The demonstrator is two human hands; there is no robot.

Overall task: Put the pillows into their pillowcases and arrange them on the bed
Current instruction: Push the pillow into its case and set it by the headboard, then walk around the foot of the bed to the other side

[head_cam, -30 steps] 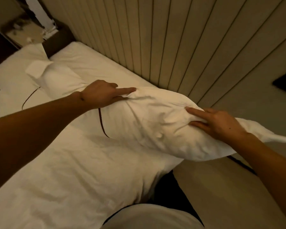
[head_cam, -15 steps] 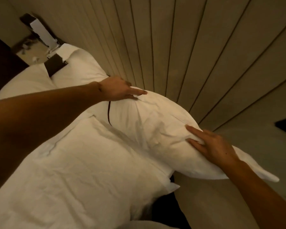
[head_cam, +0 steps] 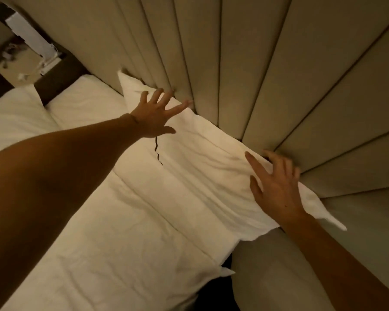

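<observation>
A white pillow in its pillowcase point(head_cam: 202, 158) lies at the head of the bed point(head_cam: 103, 254), pushed up against the padded headboard point(head_cam: 245, 63). A thin dark line of piping runs across the case near its left end. My left hand point(head_cam: 156, 113) rests flat on the pillow's left end, fingers spread. My right hand point(head_cam: 276, 187) is spread over the pillow's right end, fingers apart and slightly blurred. The case's loose corner point(head_cam: 323, 214) sticks out past the bed's right edge.
More white bedding or a second pillow point(head_cam: 16, 117) lies at the far left. A nightstand with small items point(head_cam: 25, 61) stands in the top left corner. A dark gap point(head_cam: 216, 286) runs beside the bed's right edge, next to a beige surface.
The pillow went from raised to lying flat against the headboard. Both hands opened, fingers now spread on top of it. The view moved closer to the headboard.
</observation>
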